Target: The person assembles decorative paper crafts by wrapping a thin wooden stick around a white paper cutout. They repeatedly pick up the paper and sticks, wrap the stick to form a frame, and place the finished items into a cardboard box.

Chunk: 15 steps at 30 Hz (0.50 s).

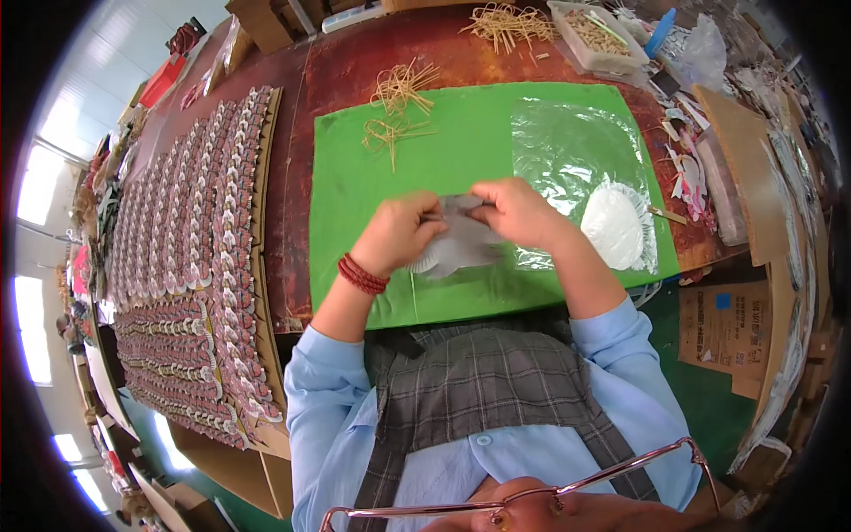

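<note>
A thin grey piece (461, 246) with a scalloped lower edge hangs between my hands over the green sheet (470, 142); it is smeared by motion. My left hand (403, 232) pinches its upper left part between thumb and fingers. At the upper right, my right hand (521, 213) grips the same piece, its fingertips partly hidden. Right of my hands a clear plastic film (567, 133) lies on the green sheet. On it sits a round white patch of what looks like paste (613, 226), with a flat wooden stick (667, 215) at its right edge.
Looped tan strips (403, 89) lie at the sheet's far edge, with a larger pile (510, 27) farther back. A plastic tub (598, 40) of small tan pieces stands far right, near a blue bottle (660, 34). Rows of patterned cutouts (191, 204) cover a board at left.
</note>
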Available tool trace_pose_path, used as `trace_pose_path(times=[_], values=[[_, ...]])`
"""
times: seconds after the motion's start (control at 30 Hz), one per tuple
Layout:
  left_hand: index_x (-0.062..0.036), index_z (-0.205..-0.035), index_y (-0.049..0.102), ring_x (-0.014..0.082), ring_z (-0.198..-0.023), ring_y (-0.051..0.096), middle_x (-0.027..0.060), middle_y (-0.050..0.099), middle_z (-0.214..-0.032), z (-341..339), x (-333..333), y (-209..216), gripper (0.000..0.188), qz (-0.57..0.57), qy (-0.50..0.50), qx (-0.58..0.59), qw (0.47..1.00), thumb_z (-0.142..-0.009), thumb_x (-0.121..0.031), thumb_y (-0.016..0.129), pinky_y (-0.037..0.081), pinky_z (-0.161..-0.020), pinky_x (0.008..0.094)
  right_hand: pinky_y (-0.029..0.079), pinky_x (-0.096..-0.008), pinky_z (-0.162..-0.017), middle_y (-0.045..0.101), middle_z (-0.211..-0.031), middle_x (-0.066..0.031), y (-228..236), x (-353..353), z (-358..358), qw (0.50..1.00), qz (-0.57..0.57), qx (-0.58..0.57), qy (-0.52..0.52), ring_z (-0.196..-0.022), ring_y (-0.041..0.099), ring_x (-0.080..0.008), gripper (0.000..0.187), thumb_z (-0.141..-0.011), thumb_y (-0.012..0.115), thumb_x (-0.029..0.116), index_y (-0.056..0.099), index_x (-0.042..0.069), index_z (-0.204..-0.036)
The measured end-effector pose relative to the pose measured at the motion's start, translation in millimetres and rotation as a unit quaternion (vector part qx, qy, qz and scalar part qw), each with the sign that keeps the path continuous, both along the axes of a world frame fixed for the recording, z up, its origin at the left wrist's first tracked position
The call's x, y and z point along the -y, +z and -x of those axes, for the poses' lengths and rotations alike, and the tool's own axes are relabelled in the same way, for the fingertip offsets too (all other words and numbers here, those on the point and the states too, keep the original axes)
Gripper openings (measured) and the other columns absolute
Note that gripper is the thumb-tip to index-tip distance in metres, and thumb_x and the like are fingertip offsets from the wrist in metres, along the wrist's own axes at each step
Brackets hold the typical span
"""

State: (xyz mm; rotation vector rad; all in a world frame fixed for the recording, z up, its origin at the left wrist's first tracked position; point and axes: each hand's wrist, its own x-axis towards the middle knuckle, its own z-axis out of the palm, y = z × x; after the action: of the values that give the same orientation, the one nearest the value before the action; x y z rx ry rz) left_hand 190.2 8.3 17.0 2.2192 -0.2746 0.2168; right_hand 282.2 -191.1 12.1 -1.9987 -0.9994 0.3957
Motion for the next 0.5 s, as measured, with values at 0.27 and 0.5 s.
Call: trace_pose_path(times=[0.27, 0.5], values=[[-0.0008, -0.078, 0.059, 0.011, -0.062, 0.051, 0.0042, 0.055, -0.064, -56.4, -25.2, -43.4, 0.02, -0.014, -0.019, -0.219, 0.975, -0.072, -0.015, 0.071, 0.044, -0.057, 0.0292, 0.052, -0.0323, -0.077, 0.067, -0.102, -0.0106, -32.8, -18.1, -44.2, 0.984, 0.102, -0.147, 0.016, -0.089, 0.065, -0.0201, 0.025, -0.082, 0.063, 0.008, 0.063, 0.001, -0.107], [-0.0038, -0.084, 0.063, 0.03, -0.079, 0.061, 0.0136, 0.064, -0.085, -61.6, -14.5, -80.5, 0.024, -0.126, 0.046, -0.107, 0.985, -0.071, -0.022, 0.072, 0.05, -0.071, 0.0393, 0.051, -0.0439, -0.076, 0.061, -0.096, -0.0156, -50.1, -16.7, -16.1, 0.968, 0.105, 0.174, -0.148, -0.09, 0.062, -0.0351, 0.023, -0.079, 0.069, 0.022, 0.062, 0.002, -0.089]])
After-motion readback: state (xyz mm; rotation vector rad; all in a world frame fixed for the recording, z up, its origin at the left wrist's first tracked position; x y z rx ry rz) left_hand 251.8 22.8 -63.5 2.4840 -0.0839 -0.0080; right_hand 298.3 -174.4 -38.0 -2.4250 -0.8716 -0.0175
